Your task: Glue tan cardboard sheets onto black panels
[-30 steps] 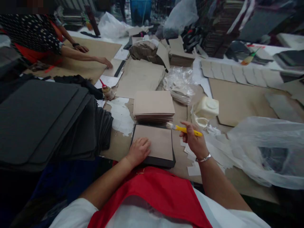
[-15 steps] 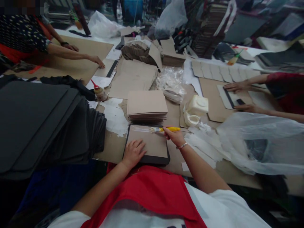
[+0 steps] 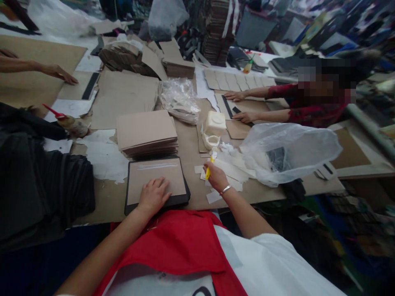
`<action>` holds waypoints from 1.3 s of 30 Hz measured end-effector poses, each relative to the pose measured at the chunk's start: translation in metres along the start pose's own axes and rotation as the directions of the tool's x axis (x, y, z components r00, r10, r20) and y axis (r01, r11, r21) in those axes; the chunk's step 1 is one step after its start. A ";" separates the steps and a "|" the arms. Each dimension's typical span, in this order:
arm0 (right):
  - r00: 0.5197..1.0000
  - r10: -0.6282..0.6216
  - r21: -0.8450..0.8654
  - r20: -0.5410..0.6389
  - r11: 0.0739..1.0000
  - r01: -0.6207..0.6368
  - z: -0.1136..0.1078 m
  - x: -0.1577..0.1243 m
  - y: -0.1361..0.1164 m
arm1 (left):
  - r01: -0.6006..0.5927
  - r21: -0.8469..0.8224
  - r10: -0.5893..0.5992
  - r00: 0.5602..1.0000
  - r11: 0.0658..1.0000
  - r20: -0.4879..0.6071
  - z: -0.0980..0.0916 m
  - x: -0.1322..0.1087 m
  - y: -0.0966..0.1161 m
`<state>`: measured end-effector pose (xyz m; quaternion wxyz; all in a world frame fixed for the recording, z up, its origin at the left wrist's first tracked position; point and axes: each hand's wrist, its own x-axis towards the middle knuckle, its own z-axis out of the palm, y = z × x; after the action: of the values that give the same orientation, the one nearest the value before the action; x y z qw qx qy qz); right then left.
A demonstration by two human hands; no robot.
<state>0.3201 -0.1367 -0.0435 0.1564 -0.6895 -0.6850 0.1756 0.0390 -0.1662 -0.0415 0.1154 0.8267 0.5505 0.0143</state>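
Note:
My left hand [image 3: 155, 193] lies flat with fingers stretched out on a tan cardboard sheet [image 3: 135, 181]. Pale wet streaks cross the top of that sheet, which rests on a slightly larger black sheet [image 3: 131, 207]. Closed round the yellow handle of a brush [image 3: 210, 166] is my right hand [image 3: 216, 176]. The brush's bristle end points away from me, at the opening of a cut-open cream plastic jug [image 3: 215, 123]; whether the bristles touch it I cannot tell. Just beyond the black sheet stands a stack of cardboard sheets [image 3: 146, 129].
Black sheets [image 3: 46, 185] are piled at my left, near a glue bottle [image 3: 72, 123] with a red nozzle. A clear plastic bag [image 3: 290, 144] and paper scraps [image 3: 234, 172] lie at the right. Co-workers' hands [image 3: 242, 117] rest on boards across the table.
My right hand has carried the brush off the cardboard sheet, over to the jug, and the brush now points away from me. My left hand stays on the sheet. The view has swung right.

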 end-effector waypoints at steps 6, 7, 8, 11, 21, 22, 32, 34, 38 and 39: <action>0.986 -0.154 -0.281 0.069 0.945 0.167 0.066 0.002 0.020 | 0.005 0.024 -0.007 0.996 1.000 0.088 -0.002 0.005 0.006; 0.985 -0.159 -0.268 0.068 0.948 0.172 0.069 0.004 0.023 | 0.000 0.019 -0.002 0.995 1.000 0.096 -0.004 0.006 0.006; 0.985 -0.161 -0.255 0.065 0.951 0.172 0.069 0.006 0.025 | -0.007 0.015 0.005 0.994 1.000 0.105 -0.006 0.008 0.006; 0.979 -0.198 -0.226 0.050 0.953 0.204 0.060 0.009 0.033 | -0.033 0.012 0.031 0.991 0.999 0.134 -0.013 0.015 0.007; 0.969 -0.244 -0.200 0.035 0.948 0.246 0.055 0.019 0.039 | 0.016 -0.324 -0.006 0.999 0.946 0.033 -0.010 0.024 0.009; 0.970 -0.244 -0.173 0.005 0.955 0.241 0.053 0.018 0.033 | 0.058 -0.440 -0.045 0.998 0.896 0.041 -0.009 0.026 0.013; 0.875 -0.441 0.125 -0.201 0.874 0.470 0.027 -0.007 -0.052 | 0.189 -0.974 -0.245 0.957 0.128 0.153 -0.010 0.062 0.044; 0.872 -0.452 0.218 -0.188 0.846 0.486 0.026 -0.006 -0.057 | 0.200 -0.976 -0.251 0.953 0.090 0.172 -0.014 0.057 0.034; 0.884 -0.446 0.409 -0.136 0.788 0.461 0.025 0.000 -0.067 | 0.204 -0.966 -0.180 0.968 0.158 0.175 -0.025 0.032 0.009; 0.879 -0.463 0.437 -0.116 0.770 0.464 0.026 0.001 -0.070 | 0.194 -0.962 -0.159 0.973 0.192 0.165 -0.029 0.024 0.003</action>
<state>0.2456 -0.1355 -0.0346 0.3515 -0.4437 -0.7734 0.2855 0.0471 -0.1402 -0.0151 0.6152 0.5033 0.5090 0.3303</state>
